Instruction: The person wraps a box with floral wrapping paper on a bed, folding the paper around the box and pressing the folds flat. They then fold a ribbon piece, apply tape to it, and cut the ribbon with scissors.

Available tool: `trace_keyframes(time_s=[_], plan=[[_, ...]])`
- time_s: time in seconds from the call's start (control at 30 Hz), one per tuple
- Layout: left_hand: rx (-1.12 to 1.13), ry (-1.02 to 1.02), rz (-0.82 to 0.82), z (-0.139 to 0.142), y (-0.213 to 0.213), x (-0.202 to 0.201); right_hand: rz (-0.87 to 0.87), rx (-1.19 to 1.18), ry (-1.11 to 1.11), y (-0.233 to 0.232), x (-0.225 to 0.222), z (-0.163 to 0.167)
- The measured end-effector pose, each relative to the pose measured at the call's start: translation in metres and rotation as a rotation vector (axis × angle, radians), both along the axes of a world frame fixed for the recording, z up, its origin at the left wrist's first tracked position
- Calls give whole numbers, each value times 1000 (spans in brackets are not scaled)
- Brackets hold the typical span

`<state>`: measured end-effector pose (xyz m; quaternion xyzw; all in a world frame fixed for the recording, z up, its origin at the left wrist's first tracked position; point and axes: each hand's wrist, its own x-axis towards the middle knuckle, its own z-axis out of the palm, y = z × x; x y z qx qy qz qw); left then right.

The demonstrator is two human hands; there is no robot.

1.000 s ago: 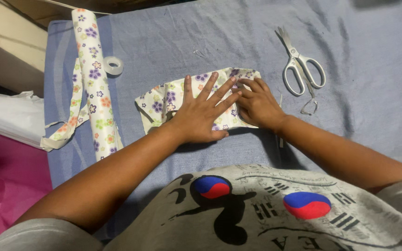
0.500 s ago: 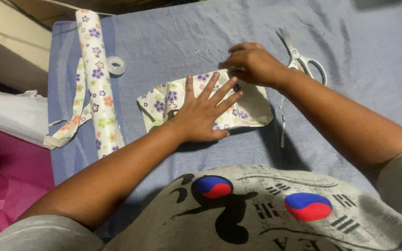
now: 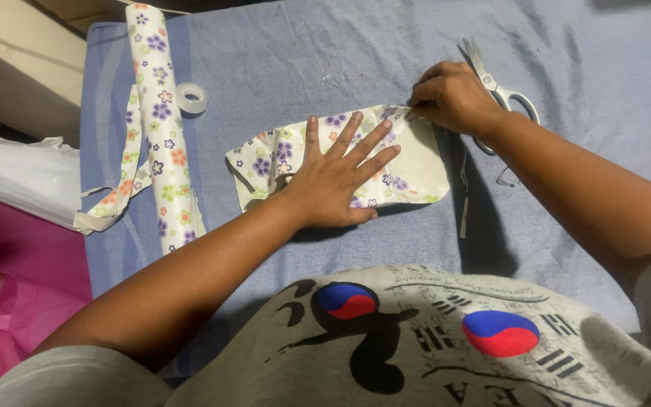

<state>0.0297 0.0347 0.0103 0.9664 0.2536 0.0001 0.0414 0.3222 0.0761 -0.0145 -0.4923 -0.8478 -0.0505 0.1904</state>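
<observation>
I am working over a blue-grey cloth-covered surface (image 3: 566, 45) that fills most of the view, faintly creased and lit from above, with my grey printed shirt (image 3: 431, 354) hanging over its near edge. My left hand (image 3: 337, 181) lies flat, fingers spread wide and gripping nothing, pressing down on the flat parcel wrapped in white paper with purple and orange flowers (image 3: 416, 169), which sits near the middle of the surface. My right hand (image 3: 453, 98) is at the parcel's far right corner, fingers curled together and pinching the paper's edge there; how much of it they grasp I cannot tell. Just beyond and right of that hand lie the white-handled metal scissors (image 3: 510, 94), partly hidden by my wrist, blades pointing to the far side. Well to the left, a long roll of the same flowered wrapping paper (image 3: 161, 128) runs from far to near, with a loose cut strip of that paper (image 3: 114, 200) trailing off its left side over the edge. Just right of the roll's far end rests a small clear ring of sticky tape (image 3: 191, 98). Off the surface on the left I see a white plastic bag (image 3: 20, 177), bright pink sheeting (image 3: 24, 279) lower down, and a pale beige ledge (image 3: 16, 60) at the far corner.
</observation>
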Motion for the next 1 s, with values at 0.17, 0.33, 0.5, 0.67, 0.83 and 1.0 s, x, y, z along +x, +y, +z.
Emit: trace_keyframes(time_s=[0.17,0.33,0.5,0.67,0.83,1.0], plan=[[-3,9,2,0,0,0,-28,-36,13,4,-4,-4],[-3,11,6,0,1,1,-9,-31,11,3,-1,-5],[-11,21,0,0,2,1,-106,-68,201,-25,5,-4],[-18,49,0,-1,2,0,-4,-117,382,-92,-18,-25],[-5,35,-10,-2,3,-1,77,-151,350,-153,-38,-37],[-5,28,-16,-3,4,-1,0,-142,308,-147,-38,-44]])
